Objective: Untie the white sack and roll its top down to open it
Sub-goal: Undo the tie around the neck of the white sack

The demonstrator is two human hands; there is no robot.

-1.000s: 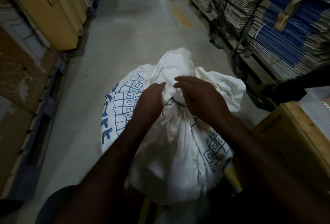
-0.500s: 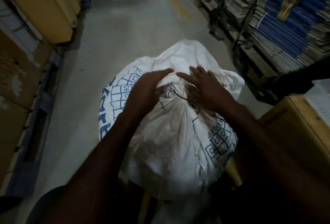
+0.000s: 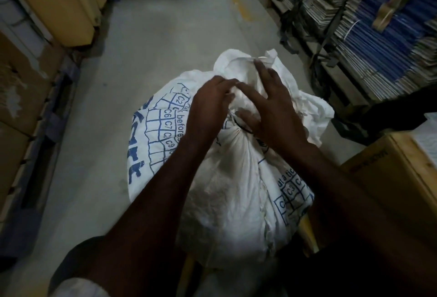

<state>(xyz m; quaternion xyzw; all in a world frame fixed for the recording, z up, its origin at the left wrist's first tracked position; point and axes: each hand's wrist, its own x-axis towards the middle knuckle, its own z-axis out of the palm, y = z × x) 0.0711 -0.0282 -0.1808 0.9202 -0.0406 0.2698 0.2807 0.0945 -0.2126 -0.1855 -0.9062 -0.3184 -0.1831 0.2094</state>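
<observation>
A bulging white sack (image 3: pixel 227 192) with blue printed grid marks stands on the floor in front of me. Its neck is gathered and bound by a dark tie (image 3: pixel 238 126), partly hidden under my hands. Above the tie the loose top (image 3: pixel 238 65) of the sack flares out in crumpled folds. My left hand (image 3: pixel 208 110) pinches the gathered cloth at the neck from the left. My right hand (image 3: pixel 269 105) lies over the neck from the right, its fingers spread across the loose top and its thumb near the tie.
The grey concrete aisle (image 3: pixel 170 31) runs ahead. Yellow-brown cartons (image 3: pixel 59 5) and pallets (image 3: pixel 40 145) line the left. On the right stand strapped stacks of flat cardboard and blue sheets (image 3: pixel 378 31); a wooden-edged carton (image 3: pixel 402 173) sits close at the right.
My right hand has slid up and forward, fingers reaching onto the sack's loose top. My left hand stays pinched at the neck. The view has tipped slightly.
</observation>
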